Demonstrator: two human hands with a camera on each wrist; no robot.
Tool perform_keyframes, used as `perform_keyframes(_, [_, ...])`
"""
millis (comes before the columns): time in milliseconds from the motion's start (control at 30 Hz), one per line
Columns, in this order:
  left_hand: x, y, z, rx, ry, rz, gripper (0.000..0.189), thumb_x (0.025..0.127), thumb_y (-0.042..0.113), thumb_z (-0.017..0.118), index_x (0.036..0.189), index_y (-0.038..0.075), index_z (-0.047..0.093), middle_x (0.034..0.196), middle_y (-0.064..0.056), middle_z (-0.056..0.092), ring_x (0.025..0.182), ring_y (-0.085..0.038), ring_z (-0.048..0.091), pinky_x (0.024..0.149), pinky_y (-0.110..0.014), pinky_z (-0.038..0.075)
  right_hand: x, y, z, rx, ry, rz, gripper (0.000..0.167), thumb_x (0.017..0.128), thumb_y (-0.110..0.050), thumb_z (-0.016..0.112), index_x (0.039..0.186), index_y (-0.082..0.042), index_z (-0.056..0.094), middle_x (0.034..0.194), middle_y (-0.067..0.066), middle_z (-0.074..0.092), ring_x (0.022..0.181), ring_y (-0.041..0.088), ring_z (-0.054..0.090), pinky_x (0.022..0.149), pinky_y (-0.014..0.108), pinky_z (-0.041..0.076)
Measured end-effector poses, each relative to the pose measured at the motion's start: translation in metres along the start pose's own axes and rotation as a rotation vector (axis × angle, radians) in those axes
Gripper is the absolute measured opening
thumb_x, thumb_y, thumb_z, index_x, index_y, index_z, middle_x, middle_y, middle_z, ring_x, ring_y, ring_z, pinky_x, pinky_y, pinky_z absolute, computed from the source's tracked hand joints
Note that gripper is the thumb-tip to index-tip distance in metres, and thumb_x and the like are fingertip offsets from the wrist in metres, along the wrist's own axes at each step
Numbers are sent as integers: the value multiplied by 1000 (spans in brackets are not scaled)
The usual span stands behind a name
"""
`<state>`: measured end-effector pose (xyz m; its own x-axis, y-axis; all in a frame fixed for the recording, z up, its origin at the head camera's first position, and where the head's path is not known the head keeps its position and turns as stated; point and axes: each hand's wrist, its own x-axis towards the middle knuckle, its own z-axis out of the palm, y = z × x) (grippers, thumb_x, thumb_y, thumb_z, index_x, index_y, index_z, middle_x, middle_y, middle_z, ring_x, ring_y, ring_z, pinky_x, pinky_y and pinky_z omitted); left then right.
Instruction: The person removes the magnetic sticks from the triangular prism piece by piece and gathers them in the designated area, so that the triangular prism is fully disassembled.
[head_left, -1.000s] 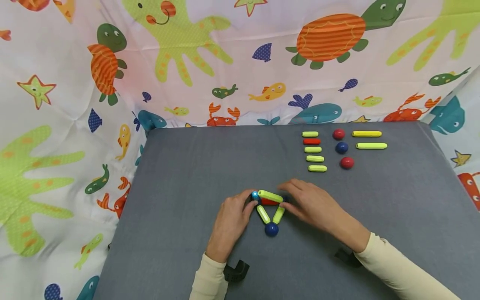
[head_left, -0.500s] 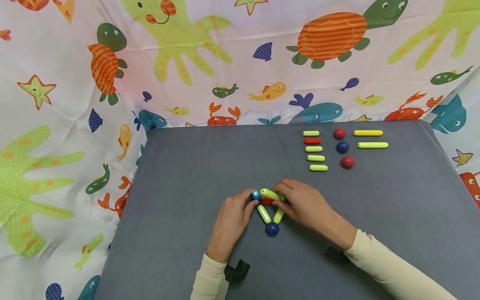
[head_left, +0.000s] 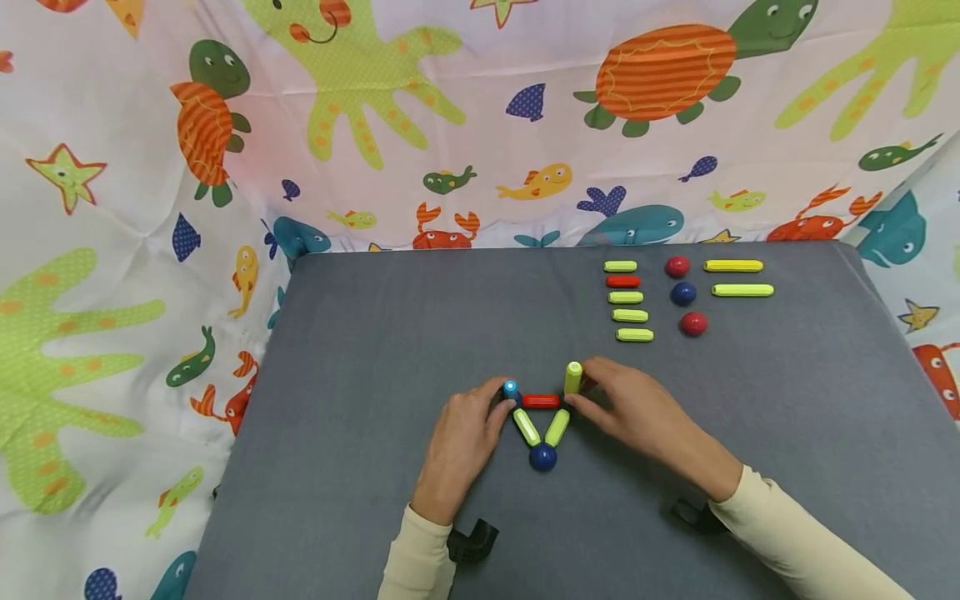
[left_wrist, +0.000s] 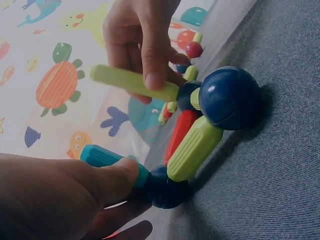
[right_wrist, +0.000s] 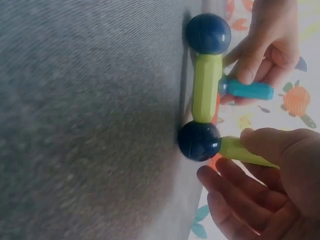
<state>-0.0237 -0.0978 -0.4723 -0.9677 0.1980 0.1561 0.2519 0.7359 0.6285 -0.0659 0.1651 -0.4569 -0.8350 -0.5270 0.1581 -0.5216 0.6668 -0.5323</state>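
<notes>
Right grip [head_left: 641,412] pinches a near-upright lime rod [head_left: 573,377], left grip [head_left: 461,442] a near-upright blue rod [left_wrist: 95,154]; 1 red rod [head_left: 542,402] between them parallels the table's [head_left: 360,333] far edge.

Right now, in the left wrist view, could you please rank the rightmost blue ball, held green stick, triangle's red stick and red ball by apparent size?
Blue ball
Green stick
Red stick
Red ball
Nearness may exaggerate the first.

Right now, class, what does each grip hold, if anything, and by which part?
Left grip: the blue stick, by its lower part. Right grip: the upright green stick, likewise low down.
</notes>
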Motion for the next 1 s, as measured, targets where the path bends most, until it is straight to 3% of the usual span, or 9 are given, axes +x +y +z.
perform_keyframes(233, [1, 1, -1, 1, 2, 4, 26, 101, 20, 74, 127, 14, 74, 105, -6, 79, 61, -8, 52, 49, -23, 41, -8, 7, 0, 72, -3, -24, 21, 98, -19, 79, 116, -19, 68, 108, -10, 74, 95, 5, 72, 83, 40, 63])
perform_keyframes(567, [1, 1, -1, 4, 9, 0, 27, 100, 19, 75, 126, 13, 74, 106, -8, 79, 66, -10, 59, 53, -23, 45, -14, 10, 2, 73, -6, -10, 27, 100, -20, 77, 125, -17, 68, 111, -8, 74, 93, 3, 71, 83, 40, 63])
perform_keyframes(1000, [-1, 0, 2, 8, 11, 4, 25, 101, 18, 75, 125, 13, 73, 105, -7, 79, 71, -12, 65, 57, -25, 50, -19, 18, 0, 124, 14, 15, 24, 99, -10, 76, 121, -14, 66, 110, -5, 74, 95, 9, 73, 83, 41, 63])
